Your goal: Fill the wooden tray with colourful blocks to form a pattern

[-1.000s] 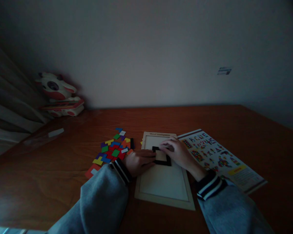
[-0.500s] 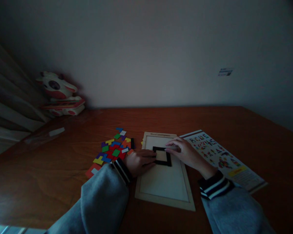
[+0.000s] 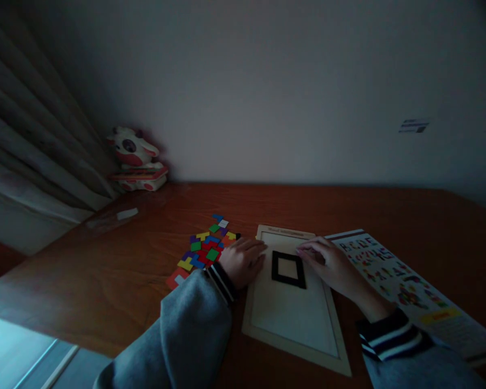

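Note:
A black rectangular outline lies on the pale inside of a wooden framed board. My left hand rests at the board's left edge, between the outline and the loose pieces, fingers together and pointing right; whether anything is under them is hidden. My right hand is just right of the outline, its fingertips near the upper right corner, thumb and fingers a little apart, with nothing visible between them. Colourful flat puzzle pieces lie in a loose pile left of my left hand, partly covered by it.
A printed pattern sheet lies right of the board, partly under my right forearm. A cow-shaped toy stands at the back left beside a curtain. A small white strip is on the table.
My left hand has drawn back left from the black outline and my right hand has moved off its right side, leaving the whole outline visible. The view has turned left.

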The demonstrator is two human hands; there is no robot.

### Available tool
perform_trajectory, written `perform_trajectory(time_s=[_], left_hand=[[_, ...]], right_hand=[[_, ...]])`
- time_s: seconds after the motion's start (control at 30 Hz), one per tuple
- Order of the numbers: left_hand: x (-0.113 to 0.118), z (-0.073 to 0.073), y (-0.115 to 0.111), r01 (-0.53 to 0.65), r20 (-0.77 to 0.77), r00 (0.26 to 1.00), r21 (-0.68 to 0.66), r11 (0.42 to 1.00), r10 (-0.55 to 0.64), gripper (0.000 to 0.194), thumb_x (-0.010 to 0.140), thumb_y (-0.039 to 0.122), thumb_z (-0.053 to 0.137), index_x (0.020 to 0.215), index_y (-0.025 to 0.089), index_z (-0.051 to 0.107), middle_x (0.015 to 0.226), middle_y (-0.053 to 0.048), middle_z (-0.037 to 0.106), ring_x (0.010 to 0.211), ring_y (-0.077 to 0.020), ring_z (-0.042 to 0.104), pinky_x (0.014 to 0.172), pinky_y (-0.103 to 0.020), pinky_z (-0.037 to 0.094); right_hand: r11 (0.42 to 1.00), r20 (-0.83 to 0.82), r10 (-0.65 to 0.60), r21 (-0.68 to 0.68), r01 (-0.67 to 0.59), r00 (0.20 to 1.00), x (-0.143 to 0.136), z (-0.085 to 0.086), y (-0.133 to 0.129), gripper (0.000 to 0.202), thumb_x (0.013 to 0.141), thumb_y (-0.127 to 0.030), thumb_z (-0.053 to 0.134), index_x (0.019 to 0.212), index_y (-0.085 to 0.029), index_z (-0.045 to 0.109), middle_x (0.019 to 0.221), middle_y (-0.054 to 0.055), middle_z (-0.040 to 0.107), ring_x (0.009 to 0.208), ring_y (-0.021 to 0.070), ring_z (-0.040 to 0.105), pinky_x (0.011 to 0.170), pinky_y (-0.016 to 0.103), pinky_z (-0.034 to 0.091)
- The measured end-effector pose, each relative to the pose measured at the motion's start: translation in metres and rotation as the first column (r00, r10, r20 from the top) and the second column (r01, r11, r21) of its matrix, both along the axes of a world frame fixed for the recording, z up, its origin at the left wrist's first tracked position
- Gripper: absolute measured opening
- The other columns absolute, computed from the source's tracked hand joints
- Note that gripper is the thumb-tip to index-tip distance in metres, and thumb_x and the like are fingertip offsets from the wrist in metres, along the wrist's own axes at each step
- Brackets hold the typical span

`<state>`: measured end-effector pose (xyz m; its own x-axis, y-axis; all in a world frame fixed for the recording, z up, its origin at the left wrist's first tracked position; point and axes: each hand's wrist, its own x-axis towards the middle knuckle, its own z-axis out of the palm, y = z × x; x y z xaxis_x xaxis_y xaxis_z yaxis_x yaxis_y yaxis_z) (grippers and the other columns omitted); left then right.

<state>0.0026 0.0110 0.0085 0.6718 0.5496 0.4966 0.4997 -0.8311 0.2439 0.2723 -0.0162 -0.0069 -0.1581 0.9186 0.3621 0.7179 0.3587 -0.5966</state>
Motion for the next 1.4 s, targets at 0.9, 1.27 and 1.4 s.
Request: perform_trajectory(time_s=[0.9, 1.27, 1.4], left_hand=[[-0.070, -0.001, 0.054, -0.557, -0.295, 0.805, -0.080, 0.827, 0.514, 0.019, 0.095, 0.025, 0.054, 0.101, 0.022, 0.072, 0.109, -0.005, 0.074, 0.104, -0.0205, 0.068, 0.096, -0.030, 0.052], [-0.065, 0.005, 0.048, -0.602, -0.162, 0.798, -0.147, 0.785, 0.581, 0.016, 0.093, 0.022, 0.055, 0.099, 0.021, 0.070, 0.096, -0.007, 0.075, 0.089, -0.0252, 0.071, 0.081, -0.036, 0.053], [-0.062, 0.006, 0.047, -0.522, 0.012, 0.843, -0.223, 0.824, 0.537, 0.014, 0.092, 0.020, 0.059, 0.097, 0.023, 0.071, 0.100, -0.008, 0.073, 0.090, -0.0256, 0.070, 0.083, -0.039, 0.055]], right_hand=[[0.997, 0.040, -0.034, 0.071, 0.031, 0.999, -0.002, 0.000, -0.004, 0.026, 0.095, -0.044, 0.052, 0.095, -0.024, 0.068, 0.097, 0.008, 0.066, 0.092, 0.0247, 0.064, 0.085, 0.041, 0.050], [0.996, 0.032, -0.030, 0.088, 0.027, 0.999, -0.001, -0.001, -0.004, 0.026, 0.095, -0.043, 0.053, 0.095, -0.022, 0.069, 0.096, 0.008, 0.066, 0.092, 0.0234, 0.064, 0.085, 0.039, 0.050], [0.996, 0.012, -0.025, 0.081, 0.024, 1.000, -0.002, 0.001, -0.005, 0.024, 0.095, -0.042, 0.053, 0.097, -0.024, 0.069, 0.097, 0.008, 0.066, 0.092, 0.0231, 0.064, 0.084, 0.039, 0.050]])
